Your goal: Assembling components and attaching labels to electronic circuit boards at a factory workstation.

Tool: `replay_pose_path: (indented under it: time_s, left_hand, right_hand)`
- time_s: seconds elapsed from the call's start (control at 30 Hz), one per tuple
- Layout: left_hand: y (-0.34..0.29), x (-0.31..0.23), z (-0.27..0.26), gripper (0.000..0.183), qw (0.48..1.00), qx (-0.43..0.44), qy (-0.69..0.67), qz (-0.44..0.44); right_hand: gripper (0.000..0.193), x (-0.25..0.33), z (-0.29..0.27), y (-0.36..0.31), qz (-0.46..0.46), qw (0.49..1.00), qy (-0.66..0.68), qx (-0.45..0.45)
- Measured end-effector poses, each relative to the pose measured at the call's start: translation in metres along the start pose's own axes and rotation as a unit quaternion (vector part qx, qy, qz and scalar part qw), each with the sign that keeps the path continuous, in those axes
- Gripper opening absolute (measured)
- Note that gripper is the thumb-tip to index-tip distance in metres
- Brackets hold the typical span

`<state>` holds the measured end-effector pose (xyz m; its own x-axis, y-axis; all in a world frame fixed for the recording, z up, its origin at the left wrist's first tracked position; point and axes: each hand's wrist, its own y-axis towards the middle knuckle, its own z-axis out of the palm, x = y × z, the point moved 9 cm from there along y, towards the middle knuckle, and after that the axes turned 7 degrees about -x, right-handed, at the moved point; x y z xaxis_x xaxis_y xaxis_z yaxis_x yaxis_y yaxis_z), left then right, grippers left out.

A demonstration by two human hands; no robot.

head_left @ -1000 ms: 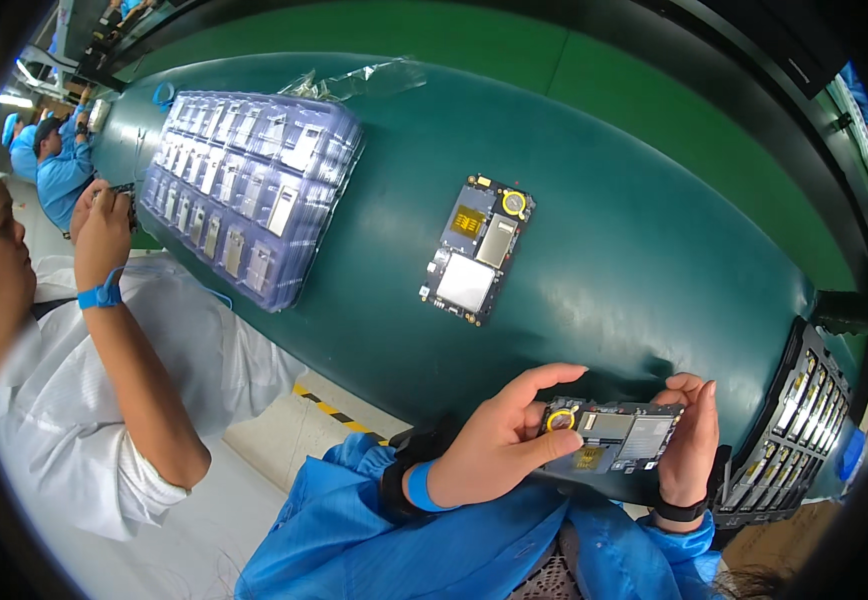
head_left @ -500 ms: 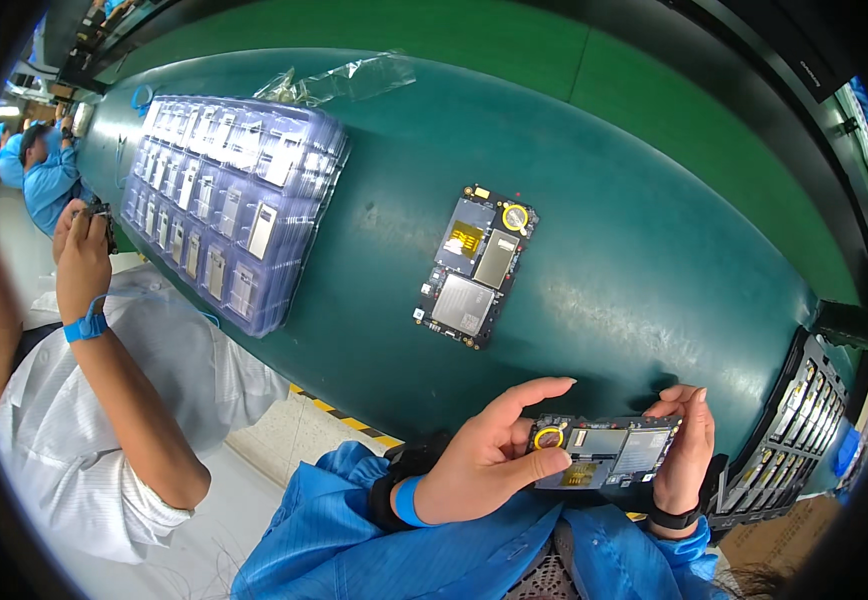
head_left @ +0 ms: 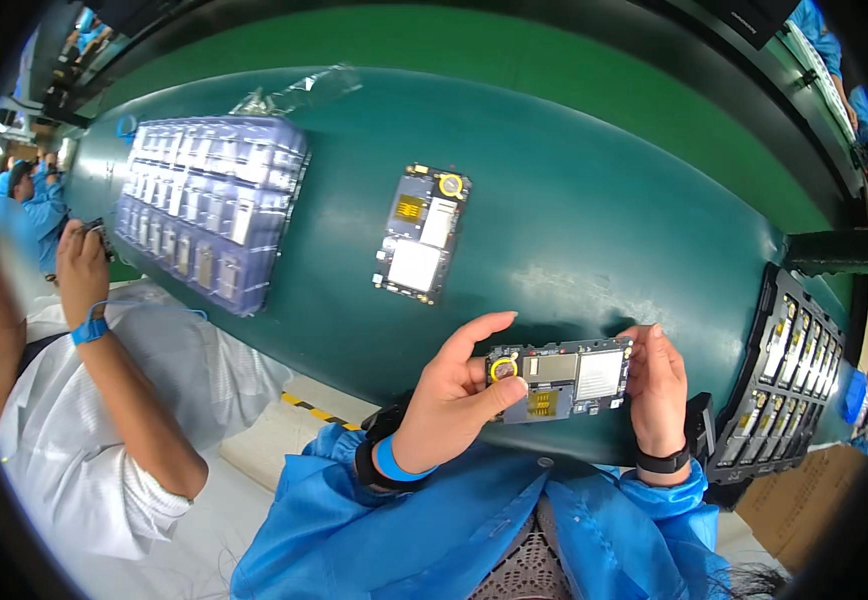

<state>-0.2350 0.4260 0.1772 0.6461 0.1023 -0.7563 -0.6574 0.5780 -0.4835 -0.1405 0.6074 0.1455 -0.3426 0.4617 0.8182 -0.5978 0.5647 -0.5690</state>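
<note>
A black circuit board (head_left: 559, 382) with silver shields, a yellow-ringed round part and a gold-coloured patch is held level over the near edge of the green table. My left hand (head_left: 459, 400) grips its left end, thumb on top beside the yellow ring and index finger stretched past the far edge. At the other end, my right hand (head_left: 658, 390) holds the board's right edge between thumb and fingers; some fingertips are hidden behind it. A second circuit board (head_left: 422, 235) of the same kind lies flat on the table, farther off to the left.
Stacked clear plastic trays (head_left: 209, 210) with silver parts stand at the left, a crumpled clear film (head_left: 299, 92) behind them. A black tray (head_left: 779, 385) of boards sits at the right, above a cardboard box (head_left: 804, 500). At left, a co-worker's hand (head_left: 84, 265) holds a dark item.
The view has shifted, so the table things appear farther left. Both hands have raised the board slightly away from my body, and its face is now tilted so the shields shine brighter.
</note>
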Motion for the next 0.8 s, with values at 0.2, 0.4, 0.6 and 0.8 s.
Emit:
replay_pose_path:
  time_s: [0.2,0.4,0.6,0.8]
  left_hand:
    - [-0.032,-0.018,-0.025,0.062,0.997,-0.057,-0.032,0.034]
    - [-0.058,-0.046,-0.067,0.060,0.976,-0.139,-0.079,0.145]
    - [-0.078,-0.068,-0.101,0.059,0.949,-0.217,-0.093,0.211]
    - [-0.065,-0.065,-0.104,0.059,0.966,-0.168,-0.070,0.183]
  right_hand:
    - [0.024,0.020,0.025,0.003,-0.022,0.999,-0.039,0.025]
    - [0.027,0.059,0.126,-0.020,-0.386,0.849,-0.351,0.082]
    - [0.038,0.037,0.223,-0.044,-0.588,0.670,-0.443,0.093]
    - [0.034,0.022,0.237,-0.030,-0.616,0.620,-0.469,0.126]
